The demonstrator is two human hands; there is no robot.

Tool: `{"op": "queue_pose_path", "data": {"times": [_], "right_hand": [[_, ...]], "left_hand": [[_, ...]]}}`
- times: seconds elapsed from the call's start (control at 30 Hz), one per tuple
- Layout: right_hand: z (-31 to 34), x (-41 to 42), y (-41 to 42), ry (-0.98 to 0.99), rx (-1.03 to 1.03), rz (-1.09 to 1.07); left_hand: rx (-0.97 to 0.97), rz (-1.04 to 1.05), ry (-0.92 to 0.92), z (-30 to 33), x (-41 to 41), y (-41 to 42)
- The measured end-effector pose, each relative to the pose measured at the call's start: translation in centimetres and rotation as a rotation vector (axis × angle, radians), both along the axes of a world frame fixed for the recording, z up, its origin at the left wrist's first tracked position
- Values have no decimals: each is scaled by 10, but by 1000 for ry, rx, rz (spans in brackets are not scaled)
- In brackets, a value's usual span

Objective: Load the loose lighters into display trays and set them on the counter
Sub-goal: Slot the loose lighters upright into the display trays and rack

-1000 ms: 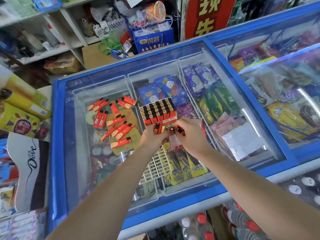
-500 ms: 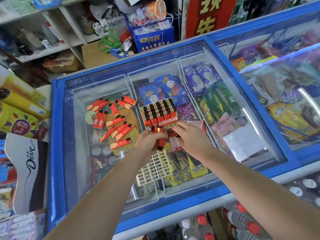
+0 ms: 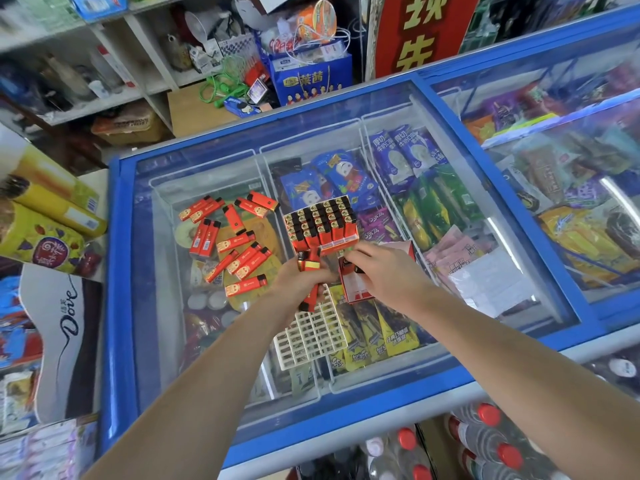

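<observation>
Left hand (image 3: pixel 298 283) grip closed around a bunch of red lighters (image 3: pixel 309 271), held over the freezer's glass lid, the worktop (image 3: pixel 166 306) here. Right hand (image 3: pixel 382 270) pinches a black-topped lighter (image 3: pixel 354 268) at the mouth of a red carton (image 3: pixel 356 289) lying on the glass. Full display tray (image 3: pixel 320 221) sits just behind both hands, lighters upright in rows. Empty white grid tray (image 3: pixel 311 332) lies just below the left hand. Loose lighters (image 3: pixel 230 239) are scattered on the glass left of the full tray.
</observation>
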State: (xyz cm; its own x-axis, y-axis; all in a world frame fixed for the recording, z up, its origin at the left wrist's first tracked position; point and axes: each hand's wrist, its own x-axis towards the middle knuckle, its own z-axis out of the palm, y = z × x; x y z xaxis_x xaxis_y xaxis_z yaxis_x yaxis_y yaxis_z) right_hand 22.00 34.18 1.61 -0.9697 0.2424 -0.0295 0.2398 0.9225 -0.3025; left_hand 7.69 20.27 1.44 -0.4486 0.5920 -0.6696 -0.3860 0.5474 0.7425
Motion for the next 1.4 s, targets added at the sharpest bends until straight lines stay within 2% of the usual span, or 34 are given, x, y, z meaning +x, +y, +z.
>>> {"op": "queue_pose_path", "data": {"times": [0.07, 0.2, 0.57, 0.73, 0.87, 0.97, 1.1, 1.23, 1.4], "right_hand": [[2, -1, 0, -13, -3, -11], [2, -1, -2, -38, 26, -26], [5, -2, -5, -40, 0, -50], [5, 2, -1, -11, -29, -143], [3, 5, -2, -34, -46, -131], [3, 4, -2, -34, -36, -127], [2, -2, -6, -39, 23, -149], [-3, -2, -12, 7, 21, -155], [-6, -2, -10, 131, -83, -216]], "left_hand": [[-122, -20, 209, -3, -4, -2], [-270, -101, 517, -4, -21, -13], [-506, -279, 950, -4, -50, -32], [-525, -291, 951, -3, -49, -27], [-541, -278, 900, -2, -47, -23], [-508, -277, 930, 0, -41, -18], [-314, -288, 988, 3, -23, -4], [-59, -280, 751, 6, 1, 15], [-8, -286, 727, 9, 13, 29]]}}
